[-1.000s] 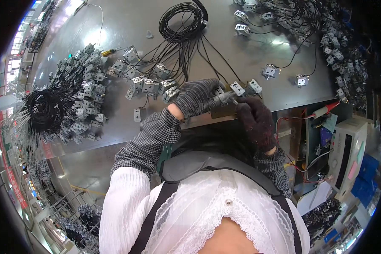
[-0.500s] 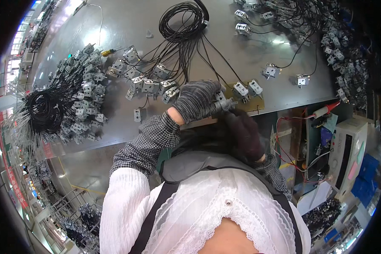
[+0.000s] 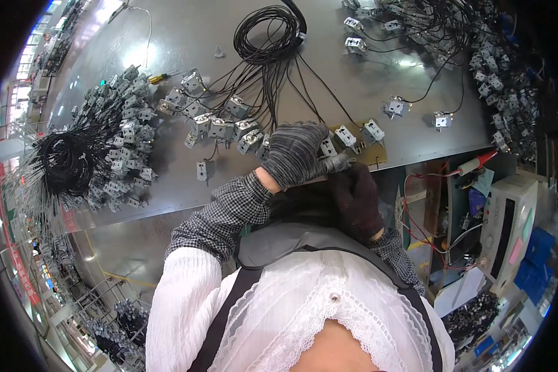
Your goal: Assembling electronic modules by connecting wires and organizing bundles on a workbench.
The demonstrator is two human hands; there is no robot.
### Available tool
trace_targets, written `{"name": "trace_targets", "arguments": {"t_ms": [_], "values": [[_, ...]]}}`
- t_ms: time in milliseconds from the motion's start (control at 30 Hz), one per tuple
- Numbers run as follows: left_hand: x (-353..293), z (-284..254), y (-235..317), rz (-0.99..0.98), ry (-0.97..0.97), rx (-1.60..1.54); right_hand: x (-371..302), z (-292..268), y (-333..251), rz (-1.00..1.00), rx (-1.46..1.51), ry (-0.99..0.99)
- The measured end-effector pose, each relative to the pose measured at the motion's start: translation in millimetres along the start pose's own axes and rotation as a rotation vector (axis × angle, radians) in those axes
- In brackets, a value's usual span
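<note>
At the table's front edge my left hand [image 3: 296, 153], in a grey striped knit glove, is closed with its thumb stretched to the right. Between thumb and forefinger shows a small silver metal box [image 3: 328, 147] on a black cable. My right hand [image 3: 358, 199], in a dark maroon glove, is just below that thumb, fingers bent together; what they hold, if anything, is hidden. Two more metal boxes, one near my left forefinger [image 3: 345, 135] and one farther right [image 3: 372, 131], rest on a tan board [image 3: 373, 152]. Several cabled boxes [image 3: 221, 128] lie left of my left hand.
A black cable coil [image 3: 268, 36] lies at the back of the metal table [image 3: 186, 25]. A bundle of boxed cables [image 3: 130, 130] sits left, by a yellow-handled screwdriver [image 3: 161, 77]. More boxes [image 3: 490, 79] pile up right. A red probe [image 3: 477, 162] and a beige instrument [image 3: 508, 217] stand right.
My left hand has shifted slightly right, its thumb lower. My right hand has moved a little left and is less blurred. The metal boxes beside my left fingers have shifted slightly.
</note>
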State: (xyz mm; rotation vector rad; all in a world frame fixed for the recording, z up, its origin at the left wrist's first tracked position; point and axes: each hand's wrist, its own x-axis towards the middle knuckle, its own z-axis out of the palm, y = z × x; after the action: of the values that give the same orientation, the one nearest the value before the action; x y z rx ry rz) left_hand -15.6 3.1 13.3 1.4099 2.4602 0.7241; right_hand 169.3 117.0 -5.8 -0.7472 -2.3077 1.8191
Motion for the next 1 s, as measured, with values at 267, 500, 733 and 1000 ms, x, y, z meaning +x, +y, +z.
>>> {"name": "trace_targets", "arguments": {"t_ms": [267, 500, 733, 1000], "values": [[0, -1, 1, -0.011, 0.021, -0.004, 3, 7, 6, -0.297, -0.246, 0.135], [0, 1, 7, -0.072, 0.050, -0.441, -2, -5, 8, 0.328, 0.825, -0.089], [-16, -60, -21, 0.072, 0.129, -0.178, 5, 1, 7, 0.431, 1.105, -0.210], [-65, -115, -121, -0.077, -0.191, 0.416, 4, -8, -32, 0.598, 1.171, -0.415]]}}
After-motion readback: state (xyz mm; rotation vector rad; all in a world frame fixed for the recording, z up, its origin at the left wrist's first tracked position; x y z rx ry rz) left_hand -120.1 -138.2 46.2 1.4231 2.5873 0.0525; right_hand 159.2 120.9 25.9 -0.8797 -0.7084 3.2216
